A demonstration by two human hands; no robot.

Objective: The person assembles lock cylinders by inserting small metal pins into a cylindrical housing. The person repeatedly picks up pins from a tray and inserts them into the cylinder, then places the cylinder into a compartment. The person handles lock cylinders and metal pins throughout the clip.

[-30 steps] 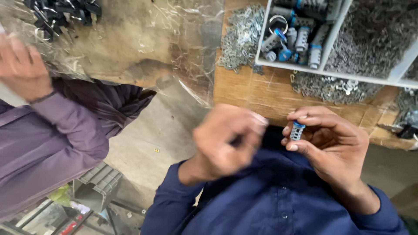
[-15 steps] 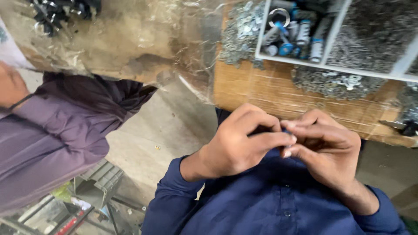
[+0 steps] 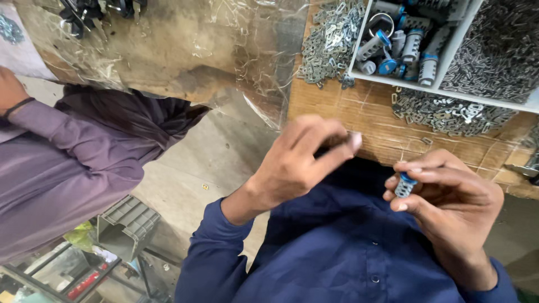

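Two bare hands work above a dark blue shirt, at the near edge of a wooden bench (image 3: 365,120). At far left, a co-worker's purple sleeve (image 3: 67,163) stays apart. The left hand (image 3: 303,160) is curled, fingertips pinched together; whether anything sits between them cannot be told. To its right, the right hand (image 3: 449,196) pinches a small grey ribbed metal cylinder with a blue cap (image 3: 404,185) between thumb and forefinger, long axis roughly upright, cap uppermost. The right hand is nearer it. Beyond, a white divided tray (image 3: 449,84) holds similar parts.
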